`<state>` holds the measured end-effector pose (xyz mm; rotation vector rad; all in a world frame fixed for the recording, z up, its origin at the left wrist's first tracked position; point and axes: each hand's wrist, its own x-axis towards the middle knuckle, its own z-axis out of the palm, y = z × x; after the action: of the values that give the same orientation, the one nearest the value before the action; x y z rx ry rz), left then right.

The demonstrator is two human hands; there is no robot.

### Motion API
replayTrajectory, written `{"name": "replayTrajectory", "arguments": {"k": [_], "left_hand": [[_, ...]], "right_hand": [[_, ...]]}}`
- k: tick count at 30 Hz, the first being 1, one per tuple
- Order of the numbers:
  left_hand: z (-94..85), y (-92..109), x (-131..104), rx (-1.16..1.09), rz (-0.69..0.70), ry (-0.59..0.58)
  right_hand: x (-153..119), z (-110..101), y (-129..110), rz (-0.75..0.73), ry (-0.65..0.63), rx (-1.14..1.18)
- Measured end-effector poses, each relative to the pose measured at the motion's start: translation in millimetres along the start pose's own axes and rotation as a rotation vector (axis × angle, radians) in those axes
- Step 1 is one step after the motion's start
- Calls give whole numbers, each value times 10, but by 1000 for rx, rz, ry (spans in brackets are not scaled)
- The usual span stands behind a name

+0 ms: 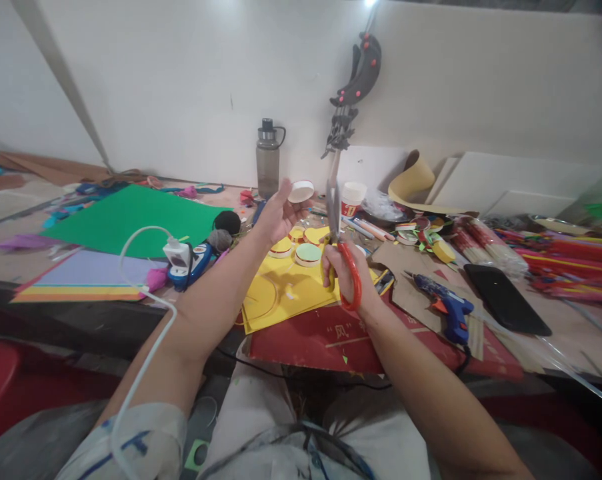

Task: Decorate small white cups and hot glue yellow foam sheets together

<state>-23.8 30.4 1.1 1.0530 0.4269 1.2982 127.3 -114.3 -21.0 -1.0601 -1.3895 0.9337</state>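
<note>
Raised over the table, my left hand holds a small round white piece with a thin dark rim between thumb and fingers. My right hand is closed round the orange-red handle of a pair of scissors, whose blades point up and away from me. Below both hands lie yellow sheets with a traced circle at the left. On them sit several round cup pieces, one with a pale green top. The sheets rest on a red board.
A glue gun and a black phone lie at the right. A bottle and a paper cup stand behind. Green sheet, coloured sheets and a white cable are at the left.
</note>
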Motion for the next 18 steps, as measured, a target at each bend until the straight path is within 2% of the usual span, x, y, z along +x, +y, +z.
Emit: {"name": "replayTrajectory", "arguments": {"k": [3, 6, 11, 15, 18], "left_hand": [[5, -28, -52, 76, 84, -157], [0, -91, -59, 179, 123, -287], [8, -182, -40, 320, 112, -422], [72, -182, -81, 344, 75, -536], [116, -159, -133, 374, 87, -520]], "right_hand": [[93, -39, 77, -98, 150, 64], [179, -68, 147, -157, 221, 158], [242, -80, 182, -223, 351, 207], [271, -102, 174, -251, 396, 241], [275, -122, 175, -233, 393, 241]]}}
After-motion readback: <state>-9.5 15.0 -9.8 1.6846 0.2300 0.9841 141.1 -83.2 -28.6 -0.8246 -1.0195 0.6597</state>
